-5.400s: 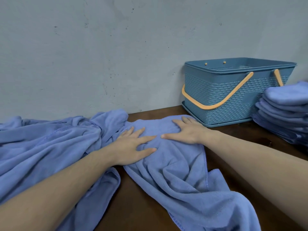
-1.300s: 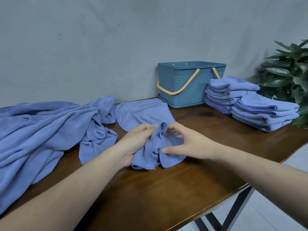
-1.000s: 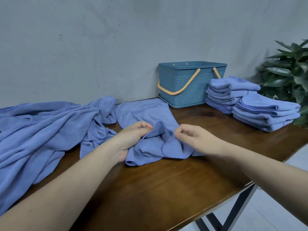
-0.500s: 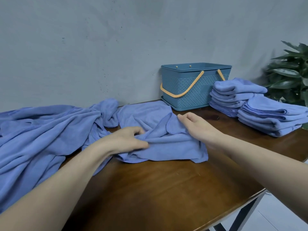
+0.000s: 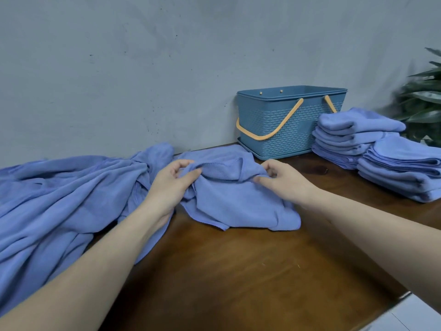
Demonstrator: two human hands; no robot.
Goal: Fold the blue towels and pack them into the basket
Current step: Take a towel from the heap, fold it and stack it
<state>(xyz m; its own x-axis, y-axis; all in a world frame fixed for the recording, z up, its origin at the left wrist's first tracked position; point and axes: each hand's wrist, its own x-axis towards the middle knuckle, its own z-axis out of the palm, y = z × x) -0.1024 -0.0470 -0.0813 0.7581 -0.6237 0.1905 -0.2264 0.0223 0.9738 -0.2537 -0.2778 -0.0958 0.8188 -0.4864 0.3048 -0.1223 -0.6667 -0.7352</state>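
Note:
A rumpled blue towel [image 5: 236, 201] lies partly folded on the wooden table [image 5: 238, 278], its near half doubled back toward the wall. My left hand [image 5: 173, 185] pinches its upper left edge between thumb and fingers. My right hand [image 5: 284, 180] pinches the upper right edge. The blue basket [image 5: 286, 125] with orange handles stands against the wall behind the towel, its inside hidden from this angle. Two stacks of folded blue towels [image 5: 353, 134] [image 5: 403, 173] sit to the basket's right.
A heap of unfolded blue towels [image 5: 59, 199] covers the table's left side. A green plant [image 5: 424, 101] stands at the far right. The grey wall runs along the table's back; the table's near right corner [image 5: 405, 295] drops to the floor.
Both hands have carried the towel's near edge away from me toward the wall, doubling it over. The hands now sit farther apart at its two upper corners.

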